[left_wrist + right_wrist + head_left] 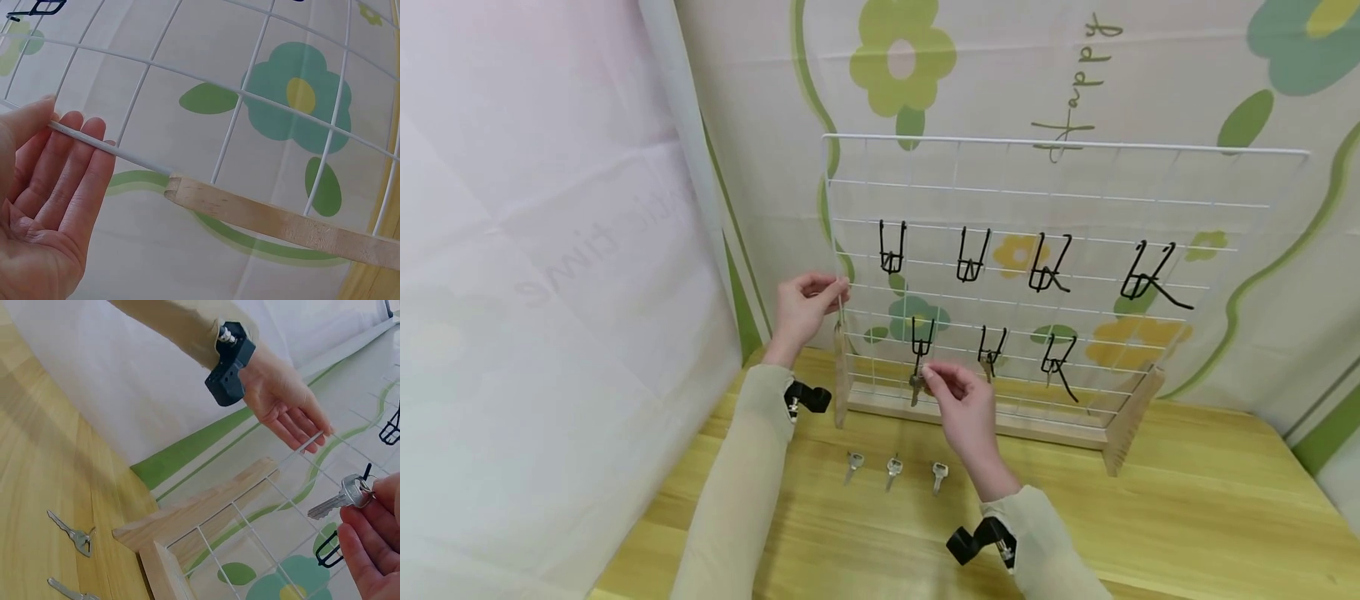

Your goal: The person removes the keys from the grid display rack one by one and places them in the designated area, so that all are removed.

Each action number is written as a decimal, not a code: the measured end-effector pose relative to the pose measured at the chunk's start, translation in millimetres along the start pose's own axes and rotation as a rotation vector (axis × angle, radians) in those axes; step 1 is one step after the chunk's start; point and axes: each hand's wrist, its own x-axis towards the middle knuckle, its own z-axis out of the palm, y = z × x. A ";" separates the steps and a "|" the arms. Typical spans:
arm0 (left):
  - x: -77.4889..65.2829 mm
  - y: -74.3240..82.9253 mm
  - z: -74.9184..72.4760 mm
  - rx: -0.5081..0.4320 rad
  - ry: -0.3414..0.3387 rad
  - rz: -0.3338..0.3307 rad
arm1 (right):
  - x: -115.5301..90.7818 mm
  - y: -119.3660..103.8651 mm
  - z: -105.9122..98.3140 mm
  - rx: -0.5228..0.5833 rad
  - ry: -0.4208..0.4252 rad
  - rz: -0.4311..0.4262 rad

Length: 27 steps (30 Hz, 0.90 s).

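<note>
White wire grid (1067, 144) takes up the head view's centre-right, left hand (809, 307) pinching its left edge. Right hand (967, 410) has a key (915, 388) pinched by its tiny ring (365, 486), lower centre; only the right-wrist cam clearly shows that ring, right side of frame.

A pale cloth backdrop (1000, 92) carries printed flowers (902, 58) in green, teal and orange, wavy green bands (797, 50), and the word "Happy" (1081, 79) turned sideways. At left hangs a whitish sheet (535, 333) with faint, reversed lettering (602, 248). Below lies a yellowish wood-grain tabletop (857, 533), softly lit.
</note>
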 end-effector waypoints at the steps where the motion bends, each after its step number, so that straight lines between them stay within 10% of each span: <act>1: 0.4 0.4 0.0 0.004 -0.001 0.002 | -1.9 -1.7 -0.5 0.001 -0.001 0.001; 15: 0.8 -0.9 0.4 0.012 0.000 -0.011 | -23.5 -10.3 -32.8 0.006 -0.021 -0.005; 27: 0.9 0.2 -0.1 0.012 0.013 -0.013 | -32.9 34.8 -96.9 -0.185 -0.035 0.116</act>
